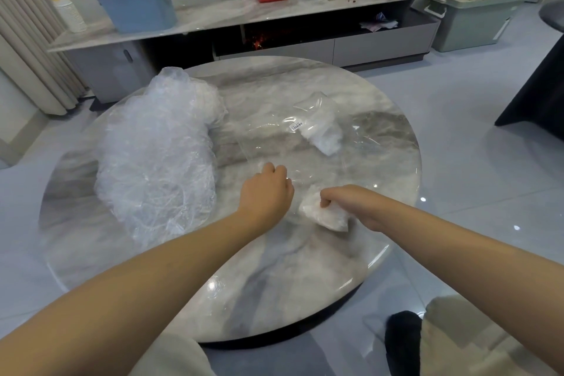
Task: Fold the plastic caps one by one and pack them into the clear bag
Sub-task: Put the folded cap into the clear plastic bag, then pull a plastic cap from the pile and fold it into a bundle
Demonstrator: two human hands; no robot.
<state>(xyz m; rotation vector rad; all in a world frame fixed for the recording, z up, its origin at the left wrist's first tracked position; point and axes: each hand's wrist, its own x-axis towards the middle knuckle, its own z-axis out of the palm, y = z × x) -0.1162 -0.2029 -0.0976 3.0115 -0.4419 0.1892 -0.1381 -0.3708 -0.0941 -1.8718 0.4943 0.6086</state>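
Step in hand: packing. Right hand has its fingers curled tight round a folded cap, held low over the surface, just beside the near edge of the clear bag. Left hand sits at that same edge, fingers curled in; looks like it pinches the film to hold the mouth open, but the film is too clear to be sure. Bag lies flat mid-surface with a wad of packed caps at its far end. Loose pile of unfolded caps sits to the left, large, so lots left to do. Next move, my guess: spread the mouth, slide the folded cap in toward the wad without letting it spring open.
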